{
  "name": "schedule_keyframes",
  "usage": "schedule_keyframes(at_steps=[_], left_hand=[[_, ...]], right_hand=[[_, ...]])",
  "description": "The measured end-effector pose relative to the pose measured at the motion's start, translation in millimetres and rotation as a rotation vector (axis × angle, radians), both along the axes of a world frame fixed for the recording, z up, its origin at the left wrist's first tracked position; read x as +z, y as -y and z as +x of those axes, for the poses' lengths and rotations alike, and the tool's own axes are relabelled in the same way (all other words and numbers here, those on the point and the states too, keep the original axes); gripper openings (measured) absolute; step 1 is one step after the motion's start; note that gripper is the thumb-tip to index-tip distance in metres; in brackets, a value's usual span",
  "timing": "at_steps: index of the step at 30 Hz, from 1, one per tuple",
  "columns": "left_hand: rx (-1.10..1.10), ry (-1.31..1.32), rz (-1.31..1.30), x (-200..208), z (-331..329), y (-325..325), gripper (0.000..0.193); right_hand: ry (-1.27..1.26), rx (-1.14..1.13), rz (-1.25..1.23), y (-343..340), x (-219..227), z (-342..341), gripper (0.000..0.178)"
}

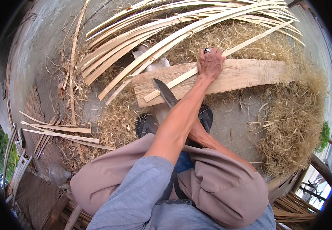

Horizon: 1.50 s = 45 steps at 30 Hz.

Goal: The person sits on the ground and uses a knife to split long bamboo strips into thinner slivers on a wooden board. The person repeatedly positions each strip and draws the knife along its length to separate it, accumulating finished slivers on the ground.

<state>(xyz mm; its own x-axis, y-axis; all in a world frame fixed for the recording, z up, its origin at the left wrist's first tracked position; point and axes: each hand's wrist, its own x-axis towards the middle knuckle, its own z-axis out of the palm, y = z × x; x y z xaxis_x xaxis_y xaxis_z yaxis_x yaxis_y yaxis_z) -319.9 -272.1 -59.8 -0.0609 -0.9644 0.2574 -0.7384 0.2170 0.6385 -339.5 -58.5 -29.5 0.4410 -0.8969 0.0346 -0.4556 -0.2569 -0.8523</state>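
Observation:
A wide wooden plank lies crosswise in front of my feet. A long pale strip of split bamboo or wood runs slantwise over it. My left hand is closed on this strip at the middle of the plank, with a small shiny dark thing by its fingers. The dark blade of a knife points up and left, crossing the near part of the strip. My right forearm passes under the left one, and the blade lines up with my right hand; its fingers and the knife handle are hidden behind my left forearm.
Many long pale strips lie fanned out beyond the plank. Several shorter strips are at the left. Curly shavings pile up at the right and around the plank. Dark sandals show below it. A clear plastic container stands at lower left.

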Motion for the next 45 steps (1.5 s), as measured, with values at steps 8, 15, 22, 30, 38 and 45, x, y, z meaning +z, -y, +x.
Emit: schedule_keyframes(at_steps=[8, 15, 22, 30, 38, 45], left_hand=[[-0.044, 0.021, 0.068, -2.7, 3.1, 2.0, 0.019], [-0.057, 0.054, 0.085, 1.2, 1.1, 1.5, 0.02], [-0.052, 0.036, 0.039, -3.8, 3.6, -3.1, 0.025], [-0.023, 0.044, -0.056, -5.5, 7.7, -1.2, 0.027], [-0.063, 0.002, -0.005, -5.0, 2.2, 3.2, 0.025], [-0.09, -0.029, 0.13, 4.2, 7.6, 1.5, 0.026]], right_hand=[[0.066, -0.072, 0.388, 0.7, 23.3, 1.8, 0.031], [0.034, 0.049, 0.404, 6.8, 13.3, -5.7, 0.03], [0.151, -0.057, 0.146, -5.2, 6.0, 17.2, 0.033], [0.165, 0.099, 0.169, 4.1, 11.7, 7.6, 0.033], [0.131, -0.119, 0.396, -4.7, 4.9, 8.1, 0.032], [-0.009, 0.087, 0.528, 6.0, 17.5, 3.3, 0.032]])
